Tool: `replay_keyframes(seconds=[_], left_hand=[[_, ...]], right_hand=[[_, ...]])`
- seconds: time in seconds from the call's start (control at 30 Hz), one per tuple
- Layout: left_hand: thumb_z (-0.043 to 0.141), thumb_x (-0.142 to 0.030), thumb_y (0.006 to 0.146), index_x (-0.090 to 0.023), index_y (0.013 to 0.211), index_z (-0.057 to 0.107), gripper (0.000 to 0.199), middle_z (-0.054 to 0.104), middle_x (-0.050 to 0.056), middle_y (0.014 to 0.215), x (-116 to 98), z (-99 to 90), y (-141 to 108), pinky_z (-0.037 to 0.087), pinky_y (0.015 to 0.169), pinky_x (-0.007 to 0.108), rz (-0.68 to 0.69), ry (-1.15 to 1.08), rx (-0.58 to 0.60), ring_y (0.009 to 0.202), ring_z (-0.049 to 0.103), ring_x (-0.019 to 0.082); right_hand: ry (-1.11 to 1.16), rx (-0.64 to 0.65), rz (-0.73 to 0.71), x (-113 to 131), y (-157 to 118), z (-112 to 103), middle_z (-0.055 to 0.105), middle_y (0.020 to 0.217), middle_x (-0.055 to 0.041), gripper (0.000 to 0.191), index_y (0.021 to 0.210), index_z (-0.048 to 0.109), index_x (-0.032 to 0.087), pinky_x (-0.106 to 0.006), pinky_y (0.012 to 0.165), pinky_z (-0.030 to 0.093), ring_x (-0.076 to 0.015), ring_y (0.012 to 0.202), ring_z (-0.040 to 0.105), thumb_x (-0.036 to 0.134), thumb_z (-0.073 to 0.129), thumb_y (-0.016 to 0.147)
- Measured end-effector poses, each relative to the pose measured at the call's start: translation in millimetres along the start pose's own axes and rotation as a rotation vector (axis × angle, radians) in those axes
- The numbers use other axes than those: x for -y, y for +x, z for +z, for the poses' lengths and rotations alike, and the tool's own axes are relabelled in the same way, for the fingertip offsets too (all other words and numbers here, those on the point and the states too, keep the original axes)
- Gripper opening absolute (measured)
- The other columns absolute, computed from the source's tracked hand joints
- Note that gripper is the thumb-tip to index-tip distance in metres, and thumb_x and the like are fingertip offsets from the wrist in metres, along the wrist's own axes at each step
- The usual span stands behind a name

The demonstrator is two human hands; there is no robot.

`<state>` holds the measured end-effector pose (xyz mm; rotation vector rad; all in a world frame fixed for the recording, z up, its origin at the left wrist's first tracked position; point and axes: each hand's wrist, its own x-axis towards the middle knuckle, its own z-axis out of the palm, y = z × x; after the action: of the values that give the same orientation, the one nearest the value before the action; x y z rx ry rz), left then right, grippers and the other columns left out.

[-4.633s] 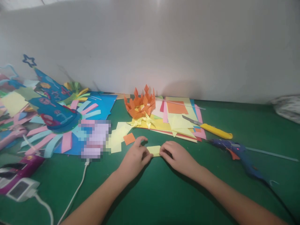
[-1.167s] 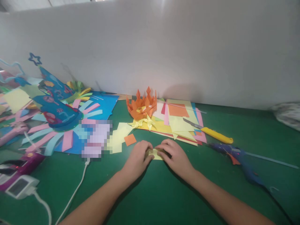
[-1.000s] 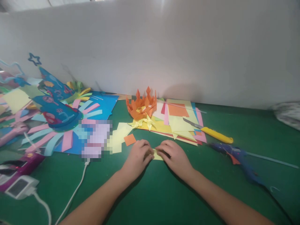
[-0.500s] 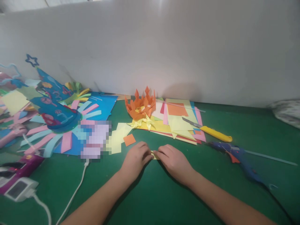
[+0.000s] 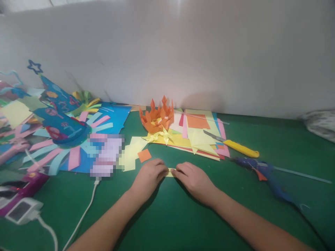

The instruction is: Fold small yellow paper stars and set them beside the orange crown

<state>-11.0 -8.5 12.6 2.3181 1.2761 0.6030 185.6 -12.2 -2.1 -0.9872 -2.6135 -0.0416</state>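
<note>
A small piece of yellow paper (image 5: 171,172) lies on the green table between my hands, mostly covered by my fingers. My left hand (image 5: 151,176) is closed with its fingertips on the paper's left end. On the right end, my right hand (image 5: 193,181) presses with thumb and fingers held together. Just beyond my left hand lies a small orange paper square (image 5: 144,155). Farther back stands an orange folded-paper crown (image 5: 157,118), with yellow folded-paper pieces (image 5: 165,136) in front of it.
A yellow craft knife (image 5: 241,148) rests right of the stacked coloured paper (image 5: 201,139). Nearer right is a blue glue gun (image 5: 261,170) with a clear stick. At left are blue cone hats (image 5: 65,125), a blurred-out lilac item (image 5: 107,157), a white cable (image 5: 90,204) and a magenta power strip (image 5: 32,183).
My hands have moved slightly apart, so a little more of the yellow paper shows between the fingertips. Everything else on the table stays in place.
</note>
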Motion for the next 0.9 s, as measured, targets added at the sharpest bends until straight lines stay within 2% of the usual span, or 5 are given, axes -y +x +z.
replay_keyframes(seconds=[0.4,0.9], left_hand=[[0.05,-0.013,0.086,-0.013,0.072,0.065,0.021,0.06,0.005,0.078,-7.7,-3.1,1.4,0.043,0.065,0.025,-0.004,0.092,0.039,0.071,0.056,0.015],[0.049,-0.012,0.086,-0.013,0.074,0.065,0.02,0.059,0.005,0.077,-6.9,-2.4,2.9,0.043,0.065,0.025,0.008,0.133,0.048,0.071,0.055,0.014]], right_hand=[[0.003,0.02,-0.047,-1.8,0.1,0.3,0.057,0.08,-0.005,0.028,0.091,0.06,0.015,-0.028,0.064,0.033,-0.0167,0.072,0.044,0.023,0.033,0.098],[0.043,0.015,-0.077,-4.1,-0.4,1.0,0.056,0.079,-0.005,0.028,0.091,0.059,0.014,-0.029,0.065,0.034,-0.0167,0.072,0.043,0.02,0.033,0.097]])
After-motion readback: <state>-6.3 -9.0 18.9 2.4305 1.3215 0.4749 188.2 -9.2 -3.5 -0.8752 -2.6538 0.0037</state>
